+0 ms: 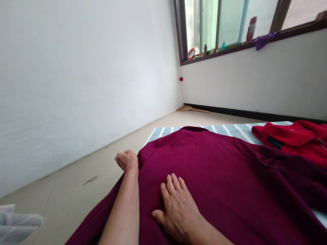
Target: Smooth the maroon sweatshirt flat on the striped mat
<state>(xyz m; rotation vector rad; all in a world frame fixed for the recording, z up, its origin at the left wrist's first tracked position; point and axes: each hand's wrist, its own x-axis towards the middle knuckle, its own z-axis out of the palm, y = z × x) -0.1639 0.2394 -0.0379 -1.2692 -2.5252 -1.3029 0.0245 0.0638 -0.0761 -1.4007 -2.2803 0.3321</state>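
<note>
A dark magenta long-sleeved garment (pixel 204 177) is spread out in front of me, its collar end at the far side. My right hand (pixel 178 207) lies flat on its body with the fingers stretched out. At the garment's left edge, by the shoulder, my left hand (pixel 127 160) is closed in a fist. What its fingers hold, if anything, is hidden. One sleeve (pixel 99 207) runs down to the lower left, partly behind my left forearm. The other sleeve (pixel 298 173) lies rumpled on the right.
Beneath the garment is a blue-and-white striped cloth (pixel 242 131). Red clothing (pixel 296 136) lies at the right. A thin loop (pixel 90 180) is on the tiled floor, and a brush-like object (pixel 194 109) lies in the corner. Translucent plastic (pixel 17 224) shows at lower left. White walls enclose the left and back.
</note>
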